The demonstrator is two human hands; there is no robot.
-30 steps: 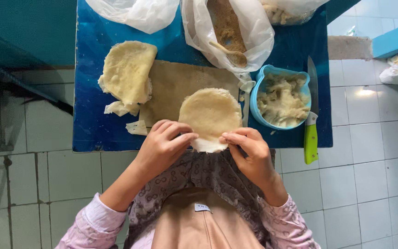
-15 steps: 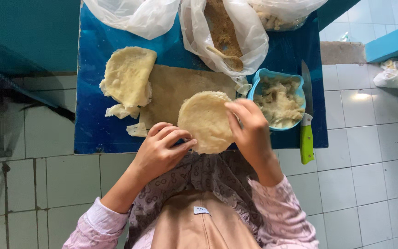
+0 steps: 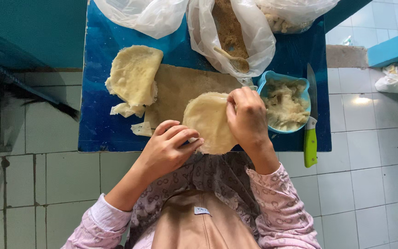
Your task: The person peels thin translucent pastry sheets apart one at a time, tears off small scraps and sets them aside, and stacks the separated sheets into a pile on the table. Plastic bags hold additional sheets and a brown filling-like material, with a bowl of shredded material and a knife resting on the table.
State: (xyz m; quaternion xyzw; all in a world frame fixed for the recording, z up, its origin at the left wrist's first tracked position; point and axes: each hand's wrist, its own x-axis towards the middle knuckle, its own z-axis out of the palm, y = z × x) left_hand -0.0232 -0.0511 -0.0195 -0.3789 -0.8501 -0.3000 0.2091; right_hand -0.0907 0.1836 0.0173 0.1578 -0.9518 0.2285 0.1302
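A thin round dough wrapper [image 3: 208, 121] lies over the near edge of a brown board [image 3: 180, 87] on the blue table [image 3: 97, 124]. My left hand [image 3: 166, 145] pinches its near left rim. My right hand [image 3: 247, 117] rests on its right side, fingers curled over the edge, just beside a blue bowl [image 3: 282, 79] of pale mashed filling [image 3: 284, 105].
A folded stack of dough sheets [image 3: 132, 76] with torn scraps [image 3: 126, 110] sits left of the board. Plastic bags [image 3: 236, 32] at the back hold brown crumbs and a wooden spoon [image 3: 233, 59]. A green-handled knife [image 3: 310, 124] lies at the right edge. White tiled floor surrounds the table.
My right hand moved up from the wrapper's near right rim to its far right side beside the bowl. My left hand stayed put.
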